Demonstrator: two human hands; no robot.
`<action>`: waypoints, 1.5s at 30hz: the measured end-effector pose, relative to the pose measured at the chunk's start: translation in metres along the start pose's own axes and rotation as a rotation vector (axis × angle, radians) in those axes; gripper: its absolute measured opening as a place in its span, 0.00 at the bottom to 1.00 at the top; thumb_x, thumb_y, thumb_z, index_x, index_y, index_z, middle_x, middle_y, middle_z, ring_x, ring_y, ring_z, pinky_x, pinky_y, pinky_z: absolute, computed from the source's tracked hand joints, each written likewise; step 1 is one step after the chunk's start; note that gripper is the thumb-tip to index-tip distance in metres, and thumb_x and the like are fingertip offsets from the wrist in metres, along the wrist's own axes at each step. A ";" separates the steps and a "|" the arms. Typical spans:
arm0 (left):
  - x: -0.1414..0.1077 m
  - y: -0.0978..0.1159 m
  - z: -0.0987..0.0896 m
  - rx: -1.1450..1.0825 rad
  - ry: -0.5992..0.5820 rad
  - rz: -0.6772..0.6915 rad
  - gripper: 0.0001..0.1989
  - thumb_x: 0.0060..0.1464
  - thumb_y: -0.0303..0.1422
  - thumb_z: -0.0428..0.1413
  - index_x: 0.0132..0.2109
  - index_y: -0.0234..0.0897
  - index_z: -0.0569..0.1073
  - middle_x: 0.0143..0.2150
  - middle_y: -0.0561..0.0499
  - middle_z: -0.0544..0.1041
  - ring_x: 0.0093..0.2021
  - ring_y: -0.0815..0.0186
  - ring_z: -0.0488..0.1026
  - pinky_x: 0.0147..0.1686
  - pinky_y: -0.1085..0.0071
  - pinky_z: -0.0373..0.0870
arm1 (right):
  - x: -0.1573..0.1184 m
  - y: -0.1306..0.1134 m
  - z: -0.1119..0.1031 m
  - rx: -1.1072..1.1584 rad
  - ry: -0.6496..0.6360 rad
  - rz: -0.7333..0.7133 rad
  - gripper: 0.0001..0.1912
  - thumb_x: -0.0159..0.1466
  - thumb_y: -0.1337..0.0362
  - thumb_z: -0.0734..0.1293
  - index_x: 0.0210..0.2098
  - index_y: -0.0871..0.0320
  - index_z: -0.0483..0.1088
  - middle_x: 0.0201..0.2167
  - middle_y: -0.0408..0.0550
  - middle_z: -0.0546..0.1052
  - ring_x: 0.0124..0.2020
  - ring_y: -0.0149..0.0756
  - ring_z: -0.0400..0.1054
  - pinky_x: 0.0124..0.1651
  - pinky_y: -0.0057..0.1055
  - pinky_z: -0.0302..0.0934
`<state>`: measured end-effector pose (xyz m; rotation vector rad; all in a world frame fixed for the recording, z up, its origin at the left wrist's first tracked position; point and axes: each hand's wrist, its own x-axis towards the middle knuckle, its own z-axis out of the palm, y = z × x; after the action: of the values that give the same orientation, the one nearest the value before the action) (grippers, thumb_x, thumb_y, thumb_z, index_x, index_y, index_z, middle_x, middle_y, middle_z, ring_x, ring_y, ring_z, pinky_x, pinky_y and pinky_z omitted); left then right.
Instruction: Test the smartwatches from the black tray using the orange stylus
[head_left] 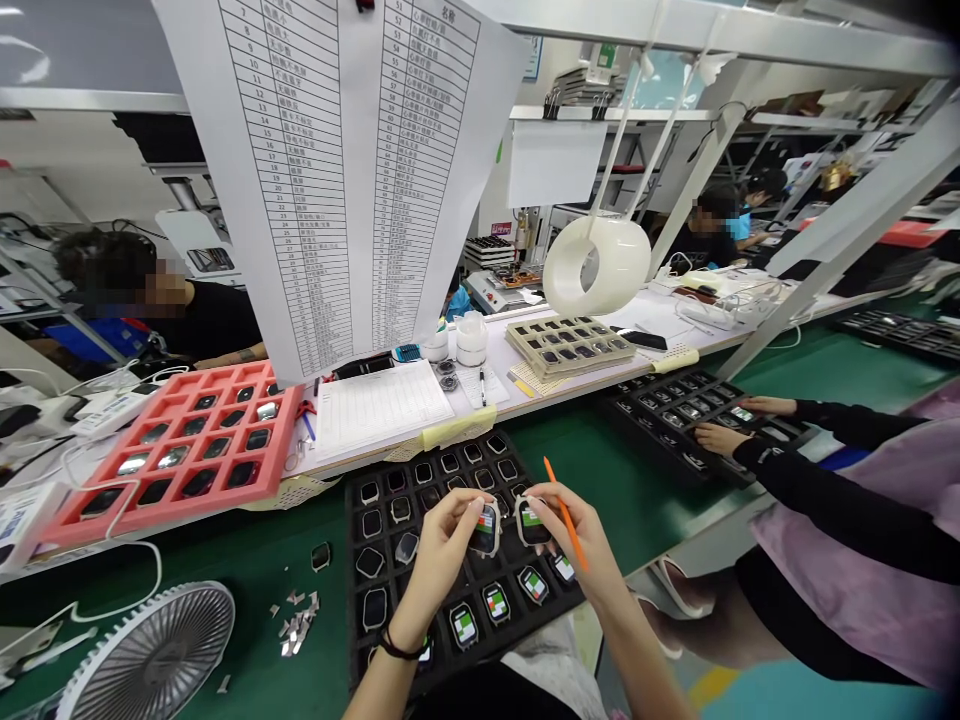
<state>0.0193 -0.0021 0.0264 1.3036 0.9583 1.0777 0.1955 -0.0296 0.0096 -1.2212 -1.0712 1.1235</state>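
Note:
My left hand (459, 520) pinches a smartwatch case (486, 528) with a lit screen above the black foam tray (401, 595). Close beside it, my right hand (574, 535) grips a second smartwatch (532, 522), its screen also lit with green and white. An orange stick (564, 510), like a pen, is held in the right hand too, slanting across the fingers. Below both hands the tray holds several strapless watches in its pockets. The lit ones, such as this watch (496, 603), are in the front rows; those at the back have dark screens.
A loose watch (321, 556) and metallic scraps (298, 628) lie left of the tray, near a fan (154, 655). The pink foam tray (277, 440) sits on the raised shelf. A printed list (360, 180) hangs in front. At right, a co-worker's hands (724, 435) work over another black tray (660, 430).

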 end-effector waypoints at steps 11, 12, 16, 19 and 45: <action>-0.002 -0.007 -0.001 -0.046 -0.113 0.031 0.18 0.58 0.41 0.55 0.52 0.39 0.71 0.50 0.44 0.75 0.47 0.60 0.72 0.42 0.70 0.69 | 0.002 0.001 0.000 0.090 -0.111 0.013 0.14 0.59 0.55 0.70 0.43 0.52 0.70 0.25 0.38 0.68 0.17 0.23 0.54 0.32 0.31 0.69; -0.002 -0.007 -0.002 -0.046 -0.111 0.033 0.17 0.58 0.41 0.56 0.52 0.39 0.71 0.50 0.45 0.75 0.48 0.60 0.71 0.42 0.71 0.69 | 0.002 0.001 0.000 0.086 -0.109 0.015 0.14 0.59 0.55 0.70 0.43 0.52 0.70 0.25 0.38 0.67 0.17 0.23 0.54 0.32 0.31 0.69; -0.001 -0.007 -0.003 -0.029 -0.067 0.007 0.19 0.57 0.46 0.54 0.49 0.38 0.73 0.41 0.47 0.76 0.30 0.68 0.69 0.25 0.76 0.63 | 0.001 0.001 -0.002 0.053 -0.095 -0.020 0.13 0.61 0.54 0.68 0.42 0.53 0.70 0.26 0.39 0.68 0.18 0.24 0.59 0.26 0.27 0.64; 0.000 -0.008 -0.003 -0.018 -0.030 -0.031 0.21 0.57 0.49 0.52 0.45 0.36 0.75 0.32 0.50 0.74 0.23 0.72 0.61 0.20 0.77 0.56 | 0.001 0.002 -0.003 0.019 -0.073 -0.054 0.11 0.64 0.54 0.65 0.40 0.54 0.71 0.26 0.41 0.69 0.19 0.28 0.63 0.21 0.26 0.58; -0.001 -0.007 -0.001 -0.022 -0.038 -0.036 0.17 0.55 0.46 0.56 0.40 0.36 0.74 0.34 0.49 0.76 0.28 0.68 0.69 0.26 0.74 0.63 | 0.001 0.002 0.000 -0.028 -0.009 0.001 0.12 0.60 0.52 0.68 0.34 0.54 0.72 0.21 0.38 0.59 0.18 0.26 0.54 0.17 0.23 0.58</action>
<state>0.0186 -0.0025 0.0196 1.2809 0.9355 1.0295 0.1956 -0.0290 0.0073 -1.2395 -1.0965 1.1189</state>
